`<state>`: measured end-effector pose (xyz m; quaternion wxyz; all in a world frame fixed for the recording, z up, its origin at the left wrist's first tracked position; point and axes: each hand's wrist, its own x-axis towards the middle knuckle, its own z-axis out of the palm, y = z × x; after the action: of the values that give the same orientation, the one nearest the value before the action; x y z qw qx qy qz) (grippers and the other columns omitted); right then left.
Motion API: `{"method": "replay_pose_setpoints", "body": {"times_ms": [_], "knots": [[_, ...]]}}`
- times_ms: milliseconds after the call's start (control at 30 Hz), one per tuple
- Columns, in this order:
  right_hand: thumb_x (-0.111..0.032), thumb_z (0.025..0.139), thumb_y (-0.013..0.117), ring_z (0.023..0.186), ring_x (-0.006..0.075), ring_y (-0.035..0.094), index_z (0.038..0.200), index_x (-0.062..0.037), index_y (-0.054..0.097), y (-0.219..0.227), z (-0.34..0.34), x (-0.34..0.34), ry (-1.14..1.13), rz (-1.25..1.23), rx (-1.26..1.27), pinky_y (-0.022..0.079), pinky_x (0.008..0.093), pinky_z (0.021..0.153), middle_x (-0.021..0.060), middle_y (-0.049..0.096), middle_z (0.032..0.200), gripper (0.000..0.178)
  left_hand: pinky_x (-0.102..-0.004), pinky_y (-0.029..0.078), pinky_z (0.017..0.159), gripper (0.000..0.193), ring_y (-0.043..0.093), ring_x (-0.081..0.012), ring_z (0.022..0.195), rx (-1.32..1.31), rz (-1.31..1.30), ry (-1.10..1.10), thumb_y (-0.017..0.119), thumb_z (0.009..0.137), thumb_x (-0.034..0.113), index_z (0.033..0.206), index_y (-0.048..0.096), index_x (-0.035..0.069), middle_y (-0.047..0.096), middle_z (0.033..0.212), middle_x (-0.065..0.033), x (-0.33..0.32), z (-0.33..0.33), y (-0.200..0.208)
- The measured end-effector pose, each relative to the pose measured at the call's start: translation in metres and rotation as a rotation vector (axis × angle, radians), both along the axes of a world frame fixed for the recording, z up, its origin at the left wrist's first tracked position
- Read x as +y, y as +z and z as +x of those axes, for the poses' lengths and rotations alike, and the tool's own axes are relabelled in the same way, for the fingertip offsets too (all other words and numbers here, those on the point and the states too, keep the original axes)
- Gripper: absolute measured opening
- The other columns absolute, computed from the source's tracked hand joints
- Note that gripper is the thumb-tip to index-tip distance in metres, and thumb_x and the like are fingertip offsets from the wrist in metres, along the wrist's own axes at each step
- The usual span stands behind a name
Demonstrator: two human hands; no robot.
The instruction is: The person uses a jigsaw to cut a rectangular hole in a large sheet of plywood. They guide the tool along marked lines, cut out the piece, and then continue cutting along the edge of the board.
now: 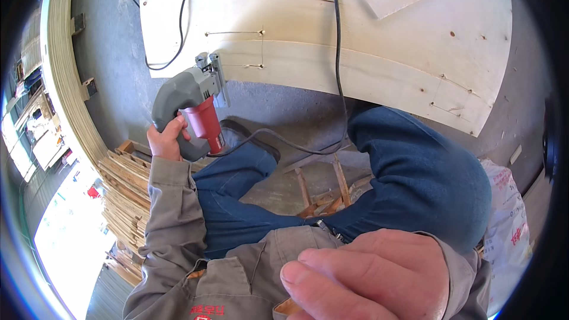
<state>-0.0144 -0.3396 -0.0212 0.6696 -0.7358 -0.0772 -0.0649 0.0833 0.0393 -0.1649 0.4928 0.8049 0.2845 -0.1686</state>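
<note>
My left hand (168,140) is closed round the jigsaw (204,120) at the near-left edge of the wooden board (302,24), seemingly readying a cut, which calls for seating its base flat.

We see glare burn out the lower left, soft shadows on the pale board (284,15), and fisheye edges curving into black.
</note>
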Motion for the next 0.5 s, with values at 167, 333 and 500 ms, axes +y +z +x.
{"method": "replay_pose_setpoints", "body": {"times_ms": [167, 333, 500], "knots": [[-0.004, 0.072, 0.076, 0.066, 0.0256, 0.067, 0.121, 0.0114, 0.064, 0.002, -0.004, 0.009, -0.078, -0.022, 0.005, 0.054, 0.0311, 0.052, 0.0186, 0.07, 0.09, 0.053, -0.0295, 0.046, 0.054, 0.021, 0.058, -0.0163, 0.056, -0.007, -0.01, -0.02, 0.074, 0.085, 0.01, 0.1, 0.069, -0.005, 0.067, 0.079, -0.012, 0.002, 0.001, -0.003], [-0.003, 0.074, 0.077, 0.068, 0.0268, 0.068, 0.122, 0.0121, 0.063, -0.008, 0.003, -0.002, 0.008, -0.071, -0.11, 0.055, 0.0323, 0.054, 0.0195, 0.07, 0.092, 0.053, -0.0293, 0.047, 0.054, 0.02, 0.058, -0.0161, 0.055, -0.013, -0.007, -0.002, 0.074, 0.085, 0.01, 0.099, 0.069, -0.005, 0.066, 0.078, -0.0115, 0.003, 0.0, -0.005], [-0.003, 0.076, 0.077, 0.07, 0.0274, 0.069, 0.123, 0.0119, 0.063, -0.013, -0.002, -0.01, 0.089, -0.088, -0.116, 0.056, 0.0329, 0.056, 0.0199, 0.071, 0.094, 0.051, -0.0292, 0.046, 0.053, 0.02, 0.059, -0.0161, 0.055, -0.003, 0.0, 0.024, 0.073, 0.086, 0.009, 0.1, 0.068, -0.005, 0.066, 0.077, -0.0109, 0.0, 0.0, -0.002]]}}
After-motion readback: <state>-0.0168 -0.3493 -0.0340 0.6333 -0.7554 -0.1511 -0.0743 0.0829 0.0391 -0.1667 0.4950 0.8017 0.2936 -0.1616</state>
